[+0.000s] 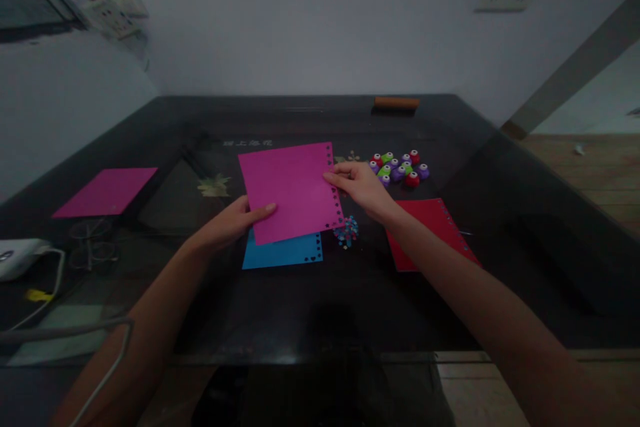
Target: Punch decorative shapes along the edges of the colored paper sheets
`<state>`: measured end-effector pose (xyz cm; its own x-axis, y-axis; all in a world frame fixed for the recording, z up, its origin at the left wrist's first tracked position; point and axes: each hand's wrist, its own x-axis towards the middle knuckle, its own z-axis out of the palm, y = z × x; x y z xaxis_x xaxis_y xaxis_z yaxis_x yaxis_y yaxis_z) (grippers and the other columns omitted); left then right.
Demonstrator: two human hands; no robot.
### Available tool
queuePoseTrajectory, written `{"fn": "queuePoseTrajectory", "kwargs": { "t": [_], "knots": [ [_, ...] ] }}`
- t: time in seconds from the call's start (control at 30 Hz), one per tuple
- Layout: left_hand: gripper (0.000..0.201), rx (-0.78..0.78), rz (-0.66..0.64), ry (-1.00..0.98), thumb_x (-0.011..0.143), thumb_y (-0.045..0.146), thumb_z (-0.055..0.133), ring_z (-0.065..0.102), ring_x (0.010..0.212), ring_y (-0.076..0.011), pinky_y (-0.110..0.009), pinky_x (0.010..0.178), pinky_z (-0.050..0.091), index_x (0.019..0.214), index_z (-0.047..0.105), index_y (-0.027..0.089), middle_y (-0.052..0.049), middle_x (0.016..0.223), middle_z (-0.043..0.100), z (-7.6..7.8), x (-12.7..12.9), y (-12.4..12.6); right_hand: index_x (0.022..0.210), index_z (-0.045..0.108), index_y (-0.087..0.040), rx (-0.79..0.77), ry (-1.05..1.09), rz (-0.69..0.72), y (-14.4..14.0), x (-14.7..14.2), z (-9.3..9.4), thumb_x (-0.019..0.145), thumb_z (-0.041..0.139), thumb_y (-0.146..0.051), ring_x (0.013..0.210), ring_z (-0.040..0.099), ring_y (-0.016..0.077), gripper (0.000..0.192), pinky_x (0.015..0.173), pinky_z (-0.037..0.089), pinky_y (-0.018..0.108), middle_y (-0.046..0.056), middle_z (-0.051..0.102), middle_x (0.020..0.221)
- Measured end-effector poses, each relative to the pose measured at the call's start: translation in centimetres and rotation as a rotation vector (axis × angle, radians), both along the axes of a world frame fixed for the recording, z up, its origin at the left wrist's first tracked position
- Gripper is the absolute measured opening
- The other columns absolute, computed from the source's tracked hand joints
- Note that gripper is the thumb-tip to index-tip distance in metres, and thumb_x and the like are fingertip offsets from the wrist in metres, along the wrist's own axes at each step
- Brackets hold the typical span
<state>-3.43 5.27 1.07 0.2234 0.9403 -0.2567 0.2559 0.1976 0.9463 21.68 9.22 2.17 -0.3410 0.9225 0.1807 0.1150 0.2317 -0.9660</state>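
Observation:
A pink sheet of paper point(290, 190) is held up over the table, with small shapes punched along its right and lower right edge. My left hand point(243, 217) grips its lower left side, thumb on top. At the right edge, my right hand point(357, 183) pinches the sheet between thumb and fingers. Partly covered beneath it lies a blue sheet point(283, 253), also punched near its right edge. A small heap of coloured paper cutouts point(346, 232) sits just right of the blue sheet. Several red, green and purple craft punches point(399, 170) stand grouped beyond my right hand.
A red punched sheet point(425, 233) lies under my right forearm. Another pink sheet point(107, 192) is at the left, with glasses point(93, 250) and a white device with a cable point(23, 257) nearer. A brown roll point(396, 103) rests at the table's back edge.

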Motion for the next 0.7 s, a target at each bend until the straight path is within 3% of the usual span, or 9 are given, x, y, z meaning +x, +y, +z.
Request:
{"fn": "queuePoseTrajectory", "kwargs": {
  "t": [0.13,0.2,0.3,0.5,0.7],
  "knots": [
    [0.044,0.048,-0.104,0.062,0.069,0.046,0.07,0.069,0.078,-0.0235,-0.034,0.065,0.058,0.103,0.061,0.02,-0.005,0.088,0.072,-0.27,0.21,-0.6,0.066,0.057,-0.015,0.015,-0.027,-0.021,-0.15,0.27,0.67,0.079,0.06,-0.032,0.055,0.036,0.008,0.022,0.052,0.025,0.024,-0.004,0.045,0.06],
    [0.035,0.043,-0.205,0.118,0.074,0.05,0.064,0.067,0.063,-0.0209,-0.032,0.058,0.056,0.088,0.064,0.019,-0.003,0.07,0.07,-0.4,0.29,-0.75,0.066,0.057,-0.015,0.019,-0.046,-0.027,-0.16,0.33,0.79,0.08,0.06,-0.032,0.056,0.037,0.0083,0.022,0.053,0.026,0.024,-0.004,0.046,0.06],
    [0.037,0.013,-0.323,0.138,0.079,0.052,0.056,0.063,0.053,-0.0182,-0.03,0.053,0.052,0.069,0.063,0.018,-0.002,0.054,0.065,-0.36,0.52,-0.9,0.068,0.058,-0.015,0.015,-0.042,-0.031,-0.11,0.35,0.76,0.08,0.06,-0.033,0.056,0.038,0.0086,0.021,0.052,0.026,0.024,-0.003,0.047,0.061],
    [0.035,0.038,-0.327,0.08,0.081,0.047,0.058,0.056,0.045,-0.0123,-0.021,0.044,0.043,0.076,0.066,0.014,-0.002,0.053,0.063,-0.06,0.84,-0.87,0.068,0.057,-0.016,0.001,0.013,0.014,0.0,0.39,0.7,0.08,0.061,-0.033,0.053,0.035,0.0078,0.022,0.05,0.023,0.024,-0.004,0.044,0.059],
    [0.031,0.048,-0.291,0.056,0.079,0.044,0.063,0.057,0.047,-0.0117,-0.02,0.046,0.046,0.074,0.066,0.013,-0.004,0.059,0.067,0.0,0.92,-0.81,0.069,0.058,-0.017,0.022,0.044,0.041,0.1,0.59,0.76,0.08,0.062,-0.036,0.053,0.034,0.0074,0.023,0.05,0.024,0.024,-0.005,0.043,0.059]
  ]
}}
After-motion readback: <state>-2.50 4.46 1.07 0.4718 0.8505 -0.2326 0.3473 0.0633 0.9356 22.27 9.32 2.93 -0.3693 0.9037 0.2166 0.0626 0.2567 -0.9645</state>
